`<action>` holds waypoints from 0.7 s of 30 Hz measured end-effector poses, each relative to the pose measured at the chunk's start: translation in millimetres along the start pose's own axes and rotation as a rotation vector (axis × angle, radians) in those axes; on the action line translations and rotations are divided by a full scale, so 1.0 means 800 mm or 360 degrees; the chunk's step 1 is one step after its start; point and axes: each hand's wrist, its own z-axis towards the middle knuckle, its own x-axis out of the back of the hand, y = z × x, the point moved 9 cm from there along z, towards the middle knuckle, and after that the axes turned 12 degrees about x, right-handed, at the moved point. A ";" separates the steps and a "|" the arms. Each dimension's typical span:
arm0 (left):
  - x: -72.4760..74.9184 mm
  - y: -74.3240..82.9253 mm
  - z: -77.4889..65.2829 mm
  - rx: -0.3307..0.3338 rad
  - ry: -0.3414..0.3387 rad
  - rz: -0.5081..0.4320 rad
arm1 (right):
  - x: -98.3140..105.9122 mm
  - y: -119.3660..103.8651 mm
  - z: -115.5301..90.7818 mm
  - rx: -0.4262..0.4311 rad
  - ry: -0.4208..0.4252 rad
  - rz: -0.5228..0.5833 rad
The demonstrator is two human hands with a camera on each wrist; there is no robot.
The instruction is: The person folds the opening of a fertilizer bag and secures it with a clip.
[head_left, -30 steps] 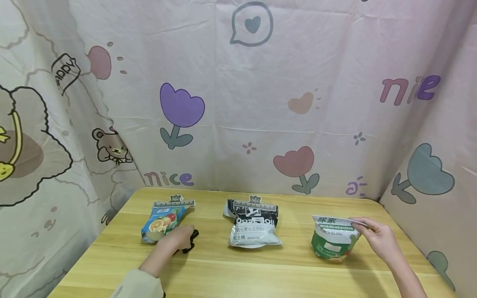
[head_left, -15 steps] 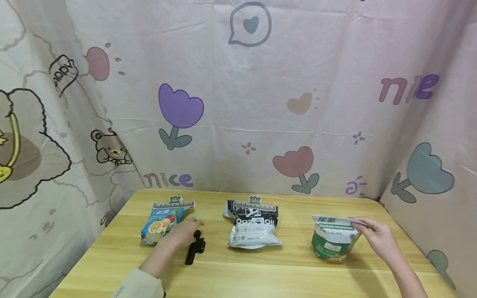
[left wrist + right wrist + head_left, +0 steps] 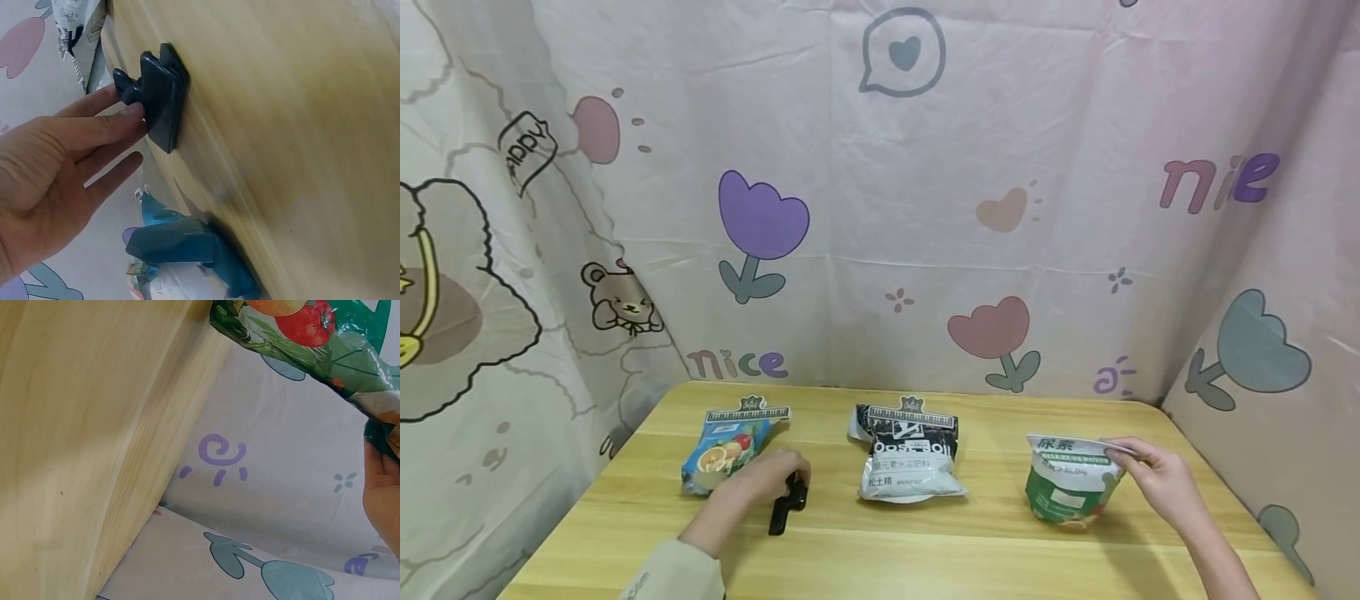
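My left hand (image 3: 767, 477) pinches the handle of a black bag clip (image 3: 778, 518) between thumb and fingers, low over the table. In the left wrist view the clip (image 3: 164, 103) has a long flat jaw, pressed shut or nearly so; I cannot tell if it touches the wood. Further right, my right hand (image 3: 1165, 483) grips the right corner of the folded top of a green and white pouch (image 3: 1063, 500), which stands upright. The right wrist view shows the pouch's vegetable-printed side (image 3: 306, 331) and part of that hand (image 3: 382, 500).
A blue pouch with fruit pictures (image 3: 722, 454), its top held by a printed clip (image 3: 748, 413), lies beyond my left hand. A black and white pouch (image 3: 910, 467) with a similar clip lies mid-table. Patterned cloth (image 3: 880, 208) hangs behind the wooden table (image 3: 925, 550).
The left hand lifted off the black clip half a second ago, leaving it on the table, and now pinches it again by the handle. The right hand and its pouch stay in place.
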 end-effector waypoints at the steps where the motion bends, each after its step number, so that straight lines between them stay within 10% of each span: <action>1: 0.000 -0.001 0.000 0.0016 0.0000 0.0016 | 0.000 0.001 0.000 -0.0006 -0.0003 0.0000; 8: 0.009 -0.009 0.005 0.0119 0.0021 -0.0038 | -0.001 0.002 0.000 -0.0026 -0.0015 -0.0001; 21: 0.015 0.000 0.008 -0.0101 0.0152 -0.0195 | -0.001 0.001 0.000 -0.0026 -0.0019 0.0012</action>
